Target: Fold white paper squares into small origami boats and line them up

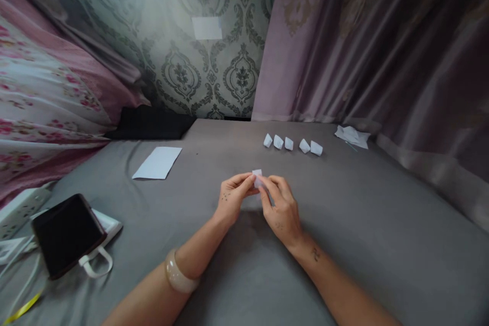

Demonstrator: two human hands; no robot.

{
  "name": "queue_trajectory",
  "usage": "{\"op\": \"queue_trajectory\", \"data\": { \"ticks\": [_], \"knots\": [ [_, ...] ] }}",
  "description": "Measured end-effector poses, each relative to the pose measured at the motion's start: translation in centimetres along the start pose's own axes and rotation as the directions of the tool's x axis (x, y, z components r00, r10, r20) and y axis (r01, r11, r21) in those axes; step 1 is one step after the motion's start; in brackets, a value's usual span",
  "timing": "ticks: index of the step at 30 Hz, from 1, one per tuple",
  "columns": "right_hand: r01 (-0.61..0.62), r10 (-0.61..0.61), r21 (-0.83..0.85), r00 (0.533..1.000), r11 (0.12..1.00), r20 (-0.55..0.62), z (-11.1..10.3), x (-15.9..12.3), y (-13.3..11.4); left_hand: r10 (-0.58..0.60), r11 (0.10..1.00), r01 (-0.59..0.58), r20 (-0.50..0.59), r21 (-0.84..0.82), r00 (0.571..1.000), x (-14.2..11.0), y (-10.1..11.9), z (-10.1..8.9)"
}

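One small paper point(257, 173) in the pinch of left hand point(232, 196) and right hand point(281, 209), five folded papers point(289, 144) beyond.

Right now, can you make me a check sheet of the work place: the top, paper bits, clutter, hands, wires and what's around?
Surface: grey cloth, wrinkled at the left.
Job's things: small paper in the hands; five folded paper pieces beyond.
Clutter: white sheet, black cloth, dark-screened device; loose papers far right.
Hands: left hand and right hand both hold the small paper.
Cables: white cable beside the device; power strip at left.
Surroundings: patterned wall, curtains.
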State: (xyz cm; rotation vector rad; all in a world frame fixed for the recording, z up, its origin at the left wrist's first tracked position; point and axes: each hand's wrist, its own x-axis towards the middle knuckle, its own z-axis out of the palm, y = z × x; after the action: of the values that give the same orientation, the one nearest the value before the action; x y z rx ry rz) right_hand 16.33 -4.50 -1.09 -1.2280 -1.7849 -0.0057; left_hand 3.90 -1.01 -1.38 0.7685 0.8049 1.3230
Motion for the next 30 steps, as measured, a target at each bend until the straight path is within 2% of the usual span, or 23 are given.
{"op": "queue_trajectory", "data": {
  "ticks": [6,15,21,30],
  "knots": [
    [0.066,-0.06,-0.131,0.997,0.989,0.052,0.27,-0.27,0.26,0.002,0.998,-0.004,0.026,0.061,1.0,-0.02,-0.02,-0.02],
    [0.107,-0.093,-0.194,0.992,0.975,0.08,0.51,-0.32,0.22,0.019,0.991,-0.022,0.024,0.129,1.0,-0.27,0.28,0.08],
    [0.115,-0.103,-0.166,0.992,0.979,0.078,0.6,-0.27,-0.12,0.033,0.991,-0.038,0.037,0.125,0.999,-0.21,0.28,0.01],
    [-0.005,0.006,-0.046,1.0,0.999,0.007,0.77,-0.08,-0.46,0.022,0.994,-0.029,0.067,0.102,0.998,-0.1,0.04,-0.16]
  ]
}}
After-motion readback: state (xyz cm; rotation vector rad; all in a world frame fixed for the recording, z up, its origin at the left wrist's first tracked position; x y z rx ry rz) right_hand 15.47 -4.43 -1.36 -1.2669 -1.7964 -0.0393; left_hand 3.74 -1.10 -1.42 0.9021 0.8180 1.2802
